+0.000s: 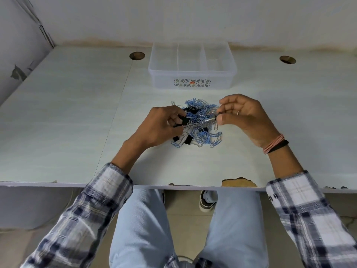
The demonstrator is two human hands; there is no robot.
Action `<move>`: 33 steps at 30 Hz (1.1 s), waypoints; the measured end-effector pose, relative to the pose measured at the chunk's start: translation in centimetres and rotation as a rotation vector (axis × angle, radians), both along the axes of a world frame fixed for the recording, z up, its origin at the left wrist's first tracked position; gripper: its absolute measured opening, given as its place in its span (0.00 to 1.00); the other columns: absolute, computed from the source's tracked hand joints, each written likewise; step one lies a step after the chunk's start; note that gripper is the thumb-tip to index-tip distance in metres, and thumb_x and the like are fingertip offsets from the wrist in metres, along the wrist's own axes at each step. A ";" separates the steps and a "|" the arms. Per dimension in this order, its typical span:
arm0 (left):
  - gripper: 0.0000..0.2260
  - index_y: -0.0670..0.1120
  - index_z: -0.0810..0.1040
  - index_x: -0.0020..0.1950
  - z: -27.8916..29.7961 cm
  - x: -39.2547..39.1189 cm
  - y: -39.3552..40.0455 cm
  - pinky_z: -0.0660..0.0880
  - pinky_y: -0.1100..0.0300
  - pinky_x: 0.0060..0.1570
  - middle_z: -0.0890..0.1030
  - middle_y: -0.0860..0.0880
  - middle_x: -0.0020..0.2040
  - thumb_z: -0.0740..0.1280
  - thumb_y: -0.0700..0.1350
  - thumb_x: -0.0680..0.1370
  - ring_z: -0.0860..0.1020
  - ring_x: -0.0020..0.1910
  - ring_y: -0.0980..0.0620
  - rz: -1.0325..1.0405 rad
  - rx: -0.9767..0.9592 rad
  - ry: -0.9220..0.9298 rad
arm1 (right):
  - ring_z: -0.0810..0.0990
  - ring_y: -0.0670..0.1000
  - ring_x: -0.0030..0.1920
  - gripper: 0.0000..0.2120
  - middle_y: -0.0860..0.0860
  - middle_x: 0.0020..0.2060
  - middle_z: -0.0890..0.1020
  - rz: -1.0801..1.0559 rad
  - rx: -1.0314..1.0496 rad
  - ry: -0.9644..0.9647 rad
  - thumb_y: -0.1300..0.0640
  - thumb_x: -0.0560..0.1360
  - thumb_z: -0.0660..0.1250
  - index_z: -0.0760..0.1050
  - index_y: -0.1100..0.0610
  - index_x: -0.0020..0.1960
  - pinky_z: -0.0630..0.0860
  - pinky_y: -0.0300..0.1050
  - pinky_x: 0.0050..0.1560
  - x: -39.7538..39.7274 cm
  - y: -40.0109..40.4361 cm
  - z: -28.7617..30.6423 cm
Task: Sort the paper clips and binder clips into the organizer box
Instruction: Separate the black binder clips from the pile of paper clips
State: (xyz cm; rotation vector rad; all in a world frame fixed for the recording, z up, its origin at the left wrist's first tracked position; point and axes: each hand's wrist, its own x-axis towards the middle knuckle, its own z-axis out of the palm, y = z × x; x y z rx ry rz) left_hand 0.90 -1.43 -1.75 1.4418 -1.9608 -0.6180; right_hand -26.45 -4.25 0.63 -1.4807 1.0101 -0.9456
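A heap of blue and silver paper clips [204, 136] mixed with black binder clips [187, 140] lies in the middle of the desk. My left hand [162, 126] is at the heap's left side, fingers closed on a black binder clip [183, 120]. My right hand [245, 117] hovers over the heap's right side, pinching a small bunch of silver paper clips [211, 118]. The clear organizer box [193, 83], divided into three compartments, stands behind the heap; one small silver item lies in its right compartment.
The pale desk [67, 122] has two round cable holes [137, 55] [287, 59] near the back wall. A grey side panel rises at the left. The front edge is chipped [237, 182]. My knees and a shoe [207, 200] show below.
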 end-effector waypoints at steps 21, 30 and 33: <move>0.04 0.45 0.85 0.43 0.5 -1.8 -0.9 0.78 0.57 0.31 0.84 0.51 0.35 0.72 0.44 0.75 0.81 0.33 0.53 0.292 0.140 0.302 | 0.74 0.40 0.30 0.06 0.50 0.39 0.83 -0.194 0.001 0.313 0.60 0.73 0.74 0.85 0.59 0.50 0.69 0.29 0.30 4.8 -2.0 0.0; 0.04 0.46 0.85 0.46 0.3 -2.0 -0.7 0.81 0.55 0.38 0.84 0.51 0.41 0.75 0.45 0.73 0.82 0.37 0.50 0.310 0.102 0.116 | 0.83 0.65 0.42 0.22 0.65 0.38 0.84 -0.025 -0.267 0.873 0.47 0.70 0.77 0.83 0.68 0.41 0.82 0.54 0.43 8.4 -5.4 -0.2; 0.08 0.47 0.84 0.48 0.1 -2.1 -0.7 0.80 0.54 0.40 0.84 0.51 0.42 0.76 0.49 0.72 0.82 0.40 0.49 0.319 0.103 0.033 | 0.83 0.64 0.40 0.18 0.66 0.35 0.84 -0.065 -0.248 0.813 0.53 0.71 0.76 0.81 0.69 0.36 0.77 0.38 0.36 8.6 -5.8 -0.5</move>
